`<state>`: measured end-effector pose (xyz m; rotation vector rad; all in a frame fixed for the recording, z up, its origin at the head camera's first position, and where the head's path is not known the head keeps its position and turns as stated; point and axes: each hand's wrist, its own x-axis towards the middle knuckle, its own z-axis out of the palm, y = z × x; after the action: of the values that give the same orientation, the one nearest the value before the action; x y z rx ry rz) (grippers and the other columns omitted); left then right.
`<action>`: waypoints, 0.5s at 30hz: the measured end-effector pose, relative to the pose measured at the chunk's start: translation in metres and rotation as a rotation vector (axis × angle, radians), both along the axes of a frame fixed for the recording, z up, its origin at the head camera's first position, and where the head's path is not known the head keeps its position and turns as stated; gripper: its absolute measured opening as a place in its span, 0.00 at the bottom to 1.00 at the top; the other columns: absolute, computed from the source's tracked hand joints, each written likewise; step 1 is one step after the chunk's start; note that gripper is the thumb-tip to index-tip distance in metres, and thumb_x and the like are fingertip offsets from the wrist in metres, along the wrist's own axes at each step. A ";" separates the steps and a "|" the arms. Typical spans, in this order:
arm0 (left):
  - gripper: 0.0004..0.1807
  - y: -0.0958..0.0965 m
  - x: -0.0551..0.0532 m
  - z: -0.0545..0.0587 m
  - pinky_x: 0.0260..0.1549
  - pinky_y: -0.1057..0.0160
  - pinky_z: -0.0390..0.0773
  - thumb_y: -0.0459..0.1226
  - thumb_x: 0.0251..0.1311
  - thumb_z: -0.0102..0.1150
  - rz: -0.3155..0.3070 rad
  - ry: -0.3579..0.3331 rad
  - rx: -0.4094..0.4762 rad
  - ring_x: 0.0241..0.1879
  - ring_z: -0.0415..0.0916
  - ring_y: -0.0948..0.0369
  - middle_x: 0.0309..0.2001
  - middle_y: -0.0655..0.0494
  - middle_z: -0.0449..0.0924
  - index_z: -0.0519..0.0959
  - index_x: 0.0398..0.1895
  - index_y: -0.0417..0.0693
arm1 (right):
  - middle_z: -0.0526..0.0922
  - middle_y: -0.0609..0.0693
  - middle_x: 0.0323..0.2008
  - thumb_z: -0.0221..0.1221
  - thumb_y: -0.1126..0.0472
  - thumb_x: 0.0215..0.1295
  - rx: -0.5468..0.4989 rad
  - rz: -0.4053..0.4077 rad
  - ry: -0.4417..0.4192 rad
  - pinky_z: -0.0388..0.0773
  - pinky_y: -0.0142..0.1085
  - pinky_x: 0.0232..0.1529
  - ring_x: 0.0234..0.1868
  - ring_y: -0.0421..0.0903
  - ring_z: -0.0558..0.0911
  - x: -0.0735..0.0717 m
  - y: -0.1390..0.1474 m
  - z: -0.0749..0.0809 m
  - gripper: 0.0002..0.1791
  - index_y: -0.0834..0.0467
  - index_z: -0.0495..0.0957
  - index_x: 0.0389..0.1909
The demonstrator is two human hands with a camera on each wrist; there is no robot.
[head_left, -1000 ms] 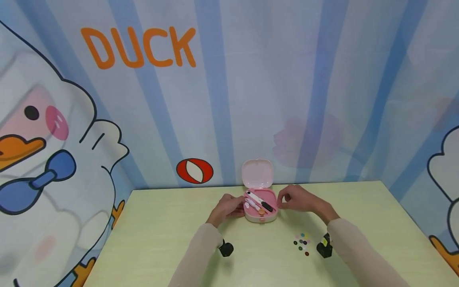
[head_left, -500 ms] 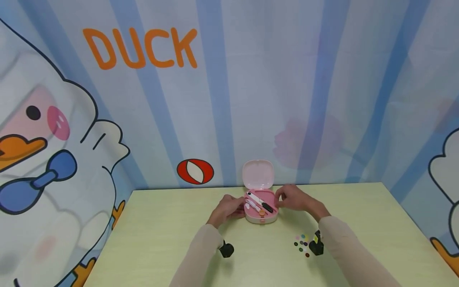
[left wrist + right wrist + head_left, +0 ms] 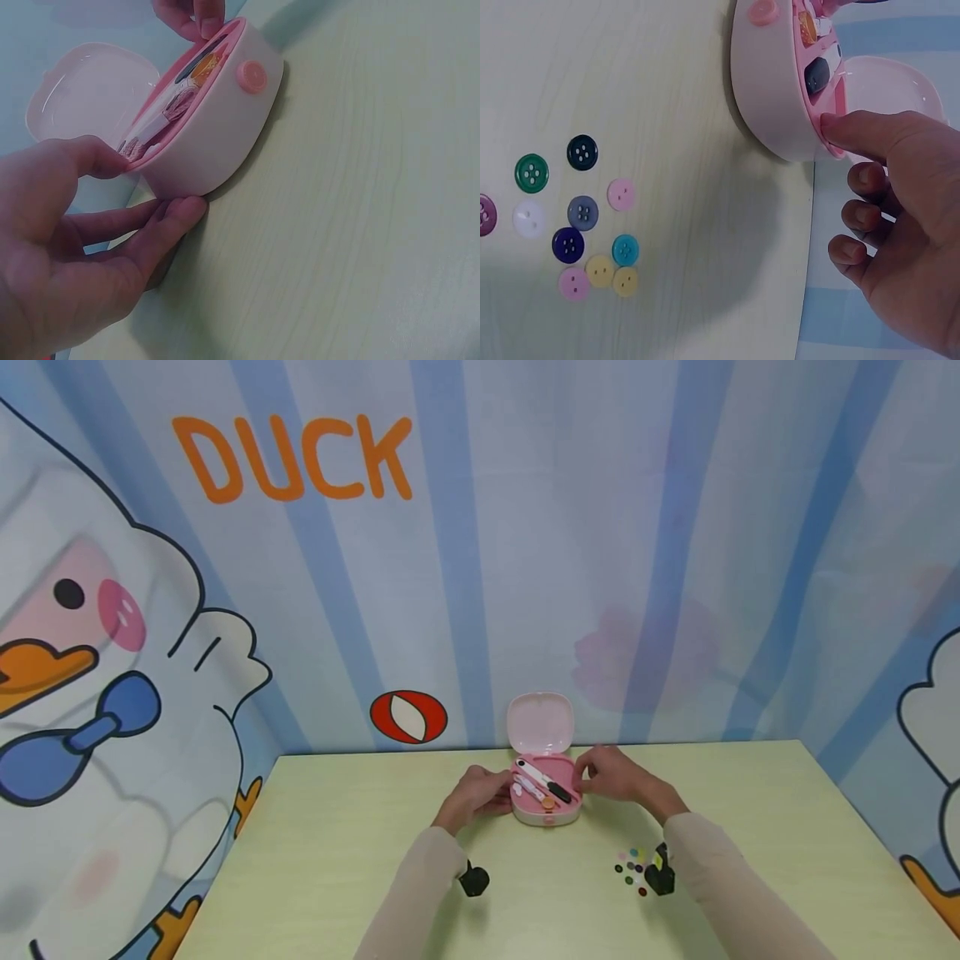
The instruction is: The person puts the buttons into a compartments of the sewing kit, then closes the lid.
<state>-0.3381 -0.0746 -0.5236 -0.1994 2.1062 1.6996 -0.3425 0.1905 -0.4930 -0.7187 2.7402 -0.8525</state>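
Note:
A small pink-and-white sewing box [image 3: 546, 819] stands at the table's back edge, its pale pink lid [image 3: 540, 723] raised. Inside lie a white tool with a black end [image 3: 558, 792], pink thread [image 3: 182, 103] and a round orange piece [image 3: 548, 803]. My left hand [image 3: 476, 792] grips the box's left side, thumb on the pink rim and fingers low against the outer wall. At the opposite side, my right hand [image 3: 618, 774] pinches the pink rim; in the right wrist view one fingertip presses the rim's inside, other fingers curled.
Several loose buttons in mixed colours lie on the pale table [image 3: 337, 860], among them a green button [image 3: 532, 173] and a turquoise button [image 3: 625, 250]. Behind the table hangs a blue striped cloth [image 3: 517, 527] with a printed duck.
My right hand has moved slightly left, from beside the box onto its right rim. The left hand keeps its grip, and the box stays where it was.

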 end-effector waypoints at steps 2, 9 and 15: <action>0.16 0.000 0.001 0.001 0.43 0.61 0.88 0.41 0.72 0.58 -0.002 0.000 0.005 0.33 0.83 0.60 0.37 0.48 0.87 0.84 0.47 0.34 | 0.78 0.46 0.27 0.67 0.63 0.68 -0.003 -0.003 0.011 0.69 0.35 0.32 0.31 0.43 0.72 0.002 0.000 0.000 0.02 0.57 0.87 0.36; 0.16 -0.001 0.002 0.002 0.44 0.60 0.87 0.40 0.72 0.58 -0.002 0.003 0.006 0.33 0.83 0.60 0.36 0.48 0.87 0.84 0.46 0.33 | 0.72 0.44 0.23 0.67 0.62 0.69 -0.037 -0.011 0.075 0.66 0.33 0.28 0.25 0.41 0.68 0.011 0.011 -0.002 0.08 0.57 0.87 0.46; 0.16 0.000 0.000 -0.001 0.40 0.63 0.88 0.42 0.71 0.59 0.016 0.002 -0.014 0.32 0.84 0.61 0.35 0.49 0.87 0.84 0.46 0.35 | 0.66 0.42 0.19 0.66 0.63 0.70 -0.057 0.009 0.122 0.62 0.33 0.26 0.22 0.38 0.63 0.027 0.039 0.001 0.12 0.60 0.83 0.51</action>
<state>-0.3385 -0.0744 -0.5247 -0.2190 2.1243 1.6946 -0.3157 0.2290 -0.4922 -0.8195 2.8263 -0.9170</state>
